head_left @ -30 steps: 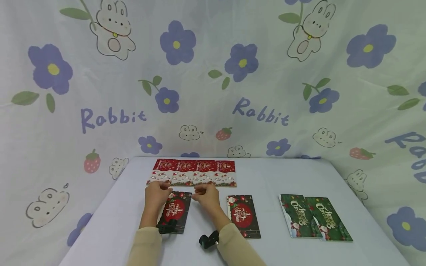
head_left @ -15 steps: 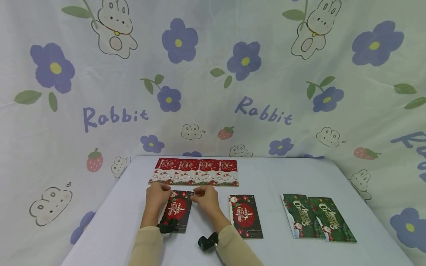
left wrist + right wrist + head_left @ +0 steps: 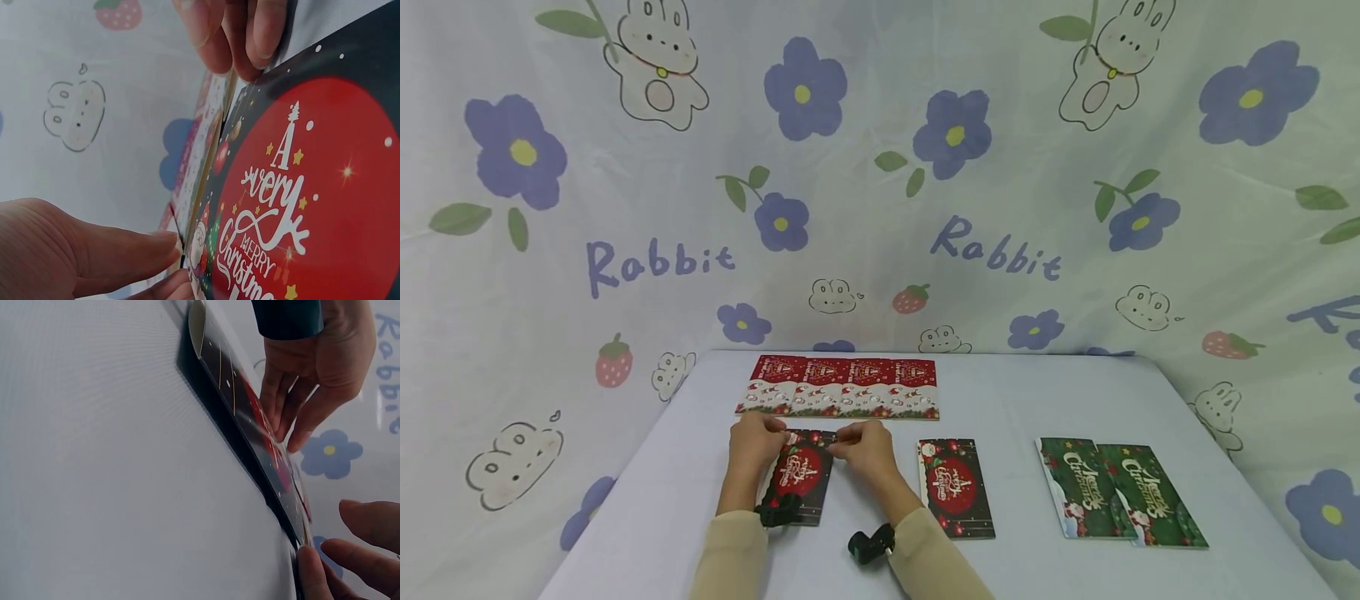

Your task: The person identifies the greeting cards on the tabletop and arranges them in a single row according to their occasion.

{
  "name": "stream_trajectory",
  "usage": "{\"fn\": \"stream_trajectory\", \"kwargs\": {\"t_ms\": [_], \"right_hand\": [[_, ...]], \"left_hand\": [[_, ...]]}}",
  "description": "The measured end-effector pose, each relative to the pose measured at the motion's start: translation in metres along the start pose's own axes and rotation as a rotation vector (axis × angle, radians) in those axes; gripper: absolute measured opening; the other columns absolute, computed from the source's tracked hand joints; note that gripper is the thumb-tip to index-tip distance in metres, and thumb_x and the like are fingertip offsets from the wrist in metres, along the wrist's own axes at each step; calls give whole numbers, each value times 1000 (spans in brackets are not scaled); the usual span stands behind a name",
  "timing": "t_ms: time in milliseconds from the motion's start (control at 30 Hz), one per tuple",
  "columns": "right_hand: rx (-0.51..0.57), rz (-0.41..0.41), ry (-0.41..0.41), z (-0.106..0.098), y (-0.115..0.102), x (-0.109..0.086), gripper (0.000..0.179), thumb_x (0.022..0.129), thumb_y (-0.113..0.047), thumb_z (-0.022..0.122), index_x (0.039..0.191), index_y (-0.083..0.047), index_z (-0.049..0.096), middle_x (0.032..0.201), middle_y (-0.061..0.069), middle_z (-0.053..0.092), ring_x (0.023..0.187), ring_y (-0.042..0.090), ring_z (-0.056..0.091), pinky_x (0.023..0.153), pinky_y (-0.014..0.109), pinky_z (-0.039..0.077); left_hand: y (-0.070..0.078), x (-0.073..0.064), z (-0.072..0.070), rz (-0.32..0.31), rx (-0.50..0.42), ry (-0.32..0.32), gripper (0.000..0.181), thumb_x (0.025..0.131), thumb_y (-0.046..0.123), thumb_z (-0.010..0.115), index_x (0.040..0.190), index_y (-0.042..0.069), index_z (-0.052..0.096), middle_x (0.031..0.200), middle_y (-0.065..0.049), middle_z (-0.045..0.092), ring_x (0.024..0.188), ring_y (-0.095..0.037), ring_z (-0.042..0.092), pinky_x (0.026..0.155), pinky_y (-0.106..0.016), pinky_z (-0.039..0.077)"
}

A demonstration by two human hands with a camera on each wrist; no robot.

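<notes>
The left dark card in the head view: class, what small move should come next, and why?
Probably ease the left hand and right hand off the left dark card. Both are at its far corners, and it is on the near side of the red cards, roughly level with the other dark card. Letting go would free the hands for that one.

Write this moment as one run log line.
left hand: pinches far-left corner; right hand: pinches far-right corner; held: left dark card; red cards: row beyond; green cards: overlapping, right
</notes>
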State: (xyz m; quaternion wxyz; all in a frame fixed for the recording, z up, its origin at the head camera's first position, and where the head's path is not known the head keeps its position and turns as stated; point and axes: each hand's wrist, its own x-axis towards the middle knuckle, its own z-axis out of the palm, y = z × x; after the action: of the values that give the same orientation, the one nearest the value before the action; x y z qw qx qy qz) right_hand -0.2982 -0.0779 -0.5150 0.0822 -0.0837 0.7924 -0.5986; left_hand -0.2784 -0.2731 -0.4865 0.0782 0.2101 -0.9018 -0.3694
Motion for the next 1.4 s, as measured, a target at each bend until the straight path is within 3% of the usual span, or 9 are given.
{"fn": "stream_trajectory", "kwargs": {"t_ms": [400,667,1000,1400], "right_hand": [[-11,-18,-27,1,-3,-4,18,84,-1,86,99,3,79,79,1,74,71,9,67,64,26,56],[24,-32,-30,6,-2,-1,20,81,7,84,101,3,80,84,6,75,74,9,67,64,25,55],[46,-42,46,6,0,-1,25,78,15,82,97,0,81,81,3,74,69,6,65,61,23,54],[200,28,74,2,4,3,28,79,16,78,102,0,81,88,8,74,76,12,68,67,28,59]], "left_hand": [[-3,-1,-2,-10,-1,-35,12,86,-2,76,96,-8,76,98,-26,72,100,-45,65,90,-58,51],[-5,0,0,-22,-27,-62,13,84,-6,77,97,-8,76,97,-24,73,97,-41,66,87,-55,52],[-2,1,-2,-20,-70,-106,14,84,-6,79,97,-6,78,97,-21,75,97,-40,67,85,-54,53],[-1,4,-3,-73,-173,-171,13,88,-5,79,100,0,78,98,-15,70,82,-23,61,67,-32,51]]}}
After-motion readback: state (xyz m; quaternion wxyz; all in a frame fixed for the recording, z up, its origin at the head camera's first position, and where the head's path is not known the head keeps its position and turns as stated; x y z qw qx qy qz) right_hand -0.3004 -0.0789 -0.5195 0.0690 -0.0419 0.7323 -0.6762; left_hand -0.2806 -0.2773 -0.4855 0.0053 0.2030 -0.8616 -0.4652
